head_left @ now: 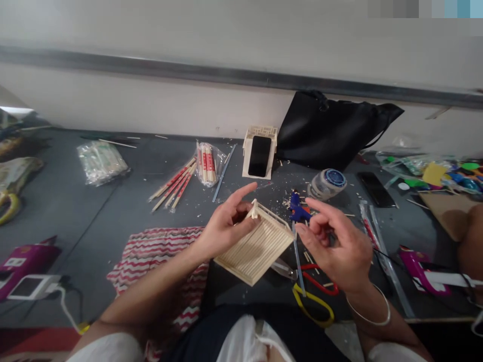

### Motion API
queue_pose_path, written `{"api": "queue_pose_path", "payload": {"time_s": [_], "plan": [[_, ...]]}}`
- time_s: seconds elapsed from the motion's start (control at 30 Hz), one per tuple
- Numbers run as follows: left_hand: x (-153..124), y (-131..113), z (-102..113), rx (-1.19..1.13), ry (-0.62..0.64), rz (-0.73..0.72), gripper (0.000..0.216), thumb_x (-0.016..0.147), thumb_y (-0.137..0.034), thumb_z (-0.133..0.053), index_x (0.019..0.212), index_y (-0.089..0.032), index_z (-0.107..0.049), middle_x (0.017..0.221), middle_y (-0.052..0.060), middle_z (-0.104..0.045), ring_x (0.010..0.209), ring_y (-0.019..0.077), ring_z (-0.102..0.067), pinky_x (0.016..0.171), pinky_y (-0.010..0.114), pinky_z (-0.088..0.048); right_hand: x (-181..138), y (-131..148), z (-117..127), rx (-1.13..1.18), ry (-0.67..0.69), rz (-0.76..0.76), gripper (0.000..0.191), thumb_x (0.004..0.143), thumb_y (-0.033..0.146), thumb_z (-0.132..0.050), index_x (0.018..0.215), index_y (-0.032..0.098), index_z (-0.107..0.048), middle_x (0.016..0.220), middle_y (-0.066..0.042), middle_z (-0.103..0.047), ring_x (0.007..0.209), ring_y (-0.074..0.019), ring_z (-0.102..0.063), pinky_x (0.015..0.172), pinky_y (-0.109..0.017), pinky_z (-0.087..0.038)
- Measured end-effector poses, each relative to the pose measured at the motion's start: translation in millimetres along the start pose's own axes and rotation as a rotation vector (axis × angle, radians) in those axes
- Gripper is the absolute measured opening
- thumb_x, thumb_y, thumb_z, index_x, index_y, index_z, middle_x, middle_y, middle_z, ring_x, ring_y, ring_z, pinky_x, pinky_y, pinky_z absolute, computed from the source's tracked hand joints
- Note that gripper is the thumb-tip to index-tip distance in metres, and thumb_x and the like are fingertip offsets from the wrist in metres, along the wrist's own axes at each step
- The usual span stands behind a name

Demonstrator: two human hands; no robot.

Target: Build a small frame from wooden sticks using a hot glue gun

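My left hand (232,218) grips a small slatted frame made of thin wooden sticks (264,244) by its upper left corner, thumb on top. The frame is tilted, and a small pale knob-like piece (254,208) stands at that corner. Off the frame's right corner, my right hand (335,239) has its index finger and thumb apart and its other fingers curled, with nothing visible in it. Just beyond it lies a blue glue gun (299,207). Under the right hand are red-handled pliers (320,282) and yellow-handled scissors (315,307), partly hidden.
A phone (259,156) leans on a wooden stand at the back, beside a black bag (332,130). Chopsticks (175,186), a clear jar (326,184) and a striped cloth (158,251) lie around. Another person's arm (471,246) is at the right edge.
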State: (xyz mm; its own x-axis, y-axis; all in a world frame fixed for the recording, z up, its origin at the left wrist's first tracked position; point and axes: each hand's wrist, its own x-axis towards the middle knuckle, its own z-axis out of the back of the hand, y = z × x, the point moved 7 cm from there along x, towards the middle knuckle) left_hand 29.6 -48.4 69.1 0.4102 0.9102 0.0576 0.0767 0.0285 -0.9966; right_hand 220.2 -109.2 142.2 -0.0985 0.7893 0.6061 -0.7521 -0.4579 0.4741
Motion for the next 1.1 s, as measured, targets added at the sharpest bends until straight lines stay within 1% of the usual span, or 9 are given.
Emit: {"api": "queue_pose_path", "payload": {"time_s": [0.07,0.17,0.3,0.53,0.7,0.8,0.9,1.0,1.1], "plan": [[-2,-3,-3,0.031,0.007,-0.015,0.069,0.091,-0.026,-0.067,0.155,-0.019,-0.043,0.087,0.002,-0.069,0.074,0.0136,-0.06,0.063,0.024,-0.047,0,16,-2,0.001,0.002,0.135,0.026,0.098,0.022,-0.065,0.125,0.02,-0.063,0.068,0.006,-0.062,0.055,-0.0102,-0.056,0.057,-0.023,-0.051],[-5,-7,-8,0.103,0.014,-0.048,0.069,0.093,-0.024,-0.064,0.156,-0.018,-0.039,0.082,0.0,-0.066,0.067,0.0109,-0.052,0.058,0.023,-0.041,1,35,-13,0.0,0.027,0.303,0.023,0.098,0.02,-0.066,0.12,0.016,-0.064,0.076,0.0,-0.07,0.068,-0.0138,-0.065,0.069,-0.027,-0.057],[-8,-12,-10,0.189,0.027,-0.082,0.066,0.094,-0.023,-0.062,0.155,-0.017,-0.039,0.077,-0.003,-0.062,0.062,0.0093,-0.045,0.056,0.022,-0.036,3,46,-24,-0.027,-0.005,0.376,0.018,0.099,0.023,-0.066,0.115,0.016,-0.065,0.082,-0.003,-0.076,0.073,-0.0159,-0.069,0.072,-0.03,-0.059],[-7,-12,-14,0.272,0.086,-0.094,0.065,0.094,-0.022,-0.055,0.155,-0.013,-0.035,0.071,-0.007,-0.055,0.059,0.0086,-0.045,0.057,0.023,-0.035,5,44,-30,-0.029,0.007,0.365,0.016,0.1,0.024,-0.065,0.114,0.015,-0.066,0.083,-0.004,-0.077,0.074,-0.0161,-0.069,0.073,-0.029,-0.058],[-7,-8,-16,0.259,0.112,-0.074,0.066,0.092,-0.021,-0.056,0.154,-0.013,-0.037,0.072,-0.006,-0.057,0.059,0.0086,-0.044,0.057,0.023,-0.034,4,38,-38,-0.034,0.035,0.354,0.014,0.099,0.021,-0.066,0.112,0.015,-0.066,0.082,-0.004,-0.076,0.073,-0.0167,-0.067,0.071,-0.029,-0.057],[-7,-6,-15,0.224,0.113,-0.058,0.069,0.09,-0.021,-0.061,0.154,-0.014,-0.039,0.07,-0.006,-0.057,0.059,0.0091,-0.045,0.057,0.023,-0.035,4,36,-38,-0.024,0.056,0.344,0.017,0.098,0.021,-0.067,0.114,0.014,-0.066,0.082,-0.004,-0.075,0.074,-0.0169,-0.067,0.072,-0.03,-0.057],[-1,1,-7,0.087,0.078,0.02,0.068,0.089,-0.026,-0.065,0.152,-0.017,-0.042,0.073,-0.004,-0.061,0.061,0.0103,-0.051,0.057,0.023,-0.038,6,28,-34,-0.006,0.092,0.272,0.028,0.099,0.027,-0.066,0.124,0.015,-0.063,0.086,-0.005,-0.074,0.078,-0.018,-0.068,0.075,-0.032,-0.058],[11,17,4,-0.075,0.015,0.155,0.066,0.086,-0.029,-0.071,0.147,-0.017,-0.048,0.079,-0.001,-0.068,0.064,0.0126,-0.061,0.058,0.024,-0.045,10,6,-38,-0.022,0.188,0.137,0.039,0.097,0.036,-0.067,0.13,0.016,-0.062,0.093,-0.007,-0.075,0.086,-0.0217,-0.071,0.076,-0.036,-0.06],[24,37,16,-0.185,-0.072,0.278,0.06,0.078,-0.024,-0.076,0.135,-0.017,-0.058,0.08,0.0,-0.072,0.064,0.0138,-0.065,0.059,0.025,-0.05,12,-23,-63,0.005,0.383,0.006,0.037,0.093,0.036,-0.07,0.125,0.018,-0.066,0.096,-0.008,-0.077,0.089,-0.0239,-0.073,0.074,-0.038,-0.061]]}}
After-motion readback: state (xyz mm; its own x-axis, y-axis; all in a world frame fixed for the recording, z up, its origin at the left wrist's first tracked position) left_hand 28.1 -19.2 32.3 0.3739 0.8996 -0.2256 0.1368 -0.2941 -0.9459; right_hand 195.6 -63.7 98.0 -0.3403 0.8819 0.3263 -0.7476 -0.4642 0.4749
